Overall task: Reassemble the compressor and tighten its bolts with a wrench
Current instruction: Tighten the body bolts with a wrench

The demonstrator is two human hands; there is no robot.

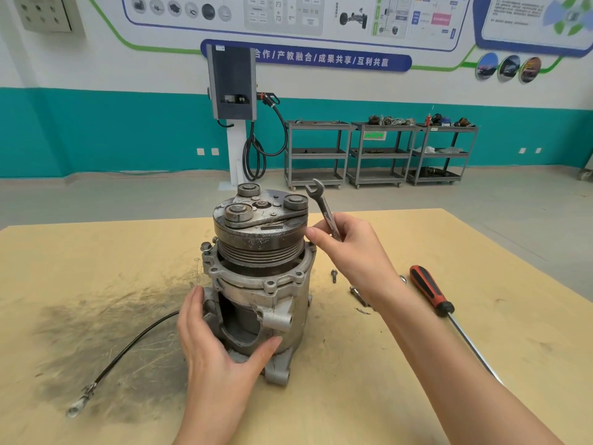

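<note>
The compressor (261,284) stands upright near the middle of the tabletop (417,396), pulley end up, with a cutaway opening in its housing facing the camera. One bolt (205,246) sits in the flange at its upper left. The left hand (213,342) cups the lower housing, fingers fairly straight against the left side and thumb pressed on the front near the base. The right hand (348,248) has its grip closed on a wrench (324,207), pinching the shaft so the open jaw end points up and away, just right of the pulley; its forefinger tip touches the pulley's rim. Loose bolts (356,293) lie on the tabletop right of the compressor, partly hidden by the right forearm. A red-and-black screwdriver (431,292) lies farther right. A black cable (128,351) with a ring terminal trails off to the left over a dark grease smear.
</note>
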